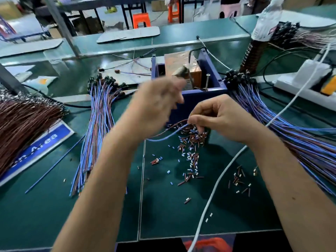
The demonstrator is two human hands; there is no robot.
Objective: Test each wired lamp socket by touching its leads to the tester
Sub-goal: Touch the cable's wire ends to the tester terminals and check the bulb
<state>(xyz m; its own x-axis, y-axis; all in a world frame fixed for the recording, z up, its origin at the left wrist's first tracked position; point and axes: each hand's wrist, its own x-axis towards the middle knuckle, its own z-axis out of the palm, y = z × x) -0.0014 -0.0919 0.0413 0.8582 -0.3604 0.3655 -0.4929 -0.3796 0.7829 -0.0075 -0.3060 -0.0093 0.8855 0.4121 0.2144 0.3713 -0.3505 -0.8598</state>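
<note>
My right hand [216,119] pinches a blue and brown wire pair [169,132] in front of the blue tester box [203,91]. The pair runs left from its fingers and passes under my left hand [156,104]. That hand is blurred and raised before the box, fingers curled; the wires' far end and socket are hidden behind it, so I cannot tell if it holds them. A bundle of wired sockets [96,128] lies to the left, its black sockets at the far end. Another bundle [283,130] fans out on the right.
Cut bits of wire insulation [190,148] litter the green mat [54,215] below my hands. A white cable [218,186] crosses the mat from a white power strip [305,82]. Brown wires [23,124] and a blue sign [36,151] lie at far left.
</note>
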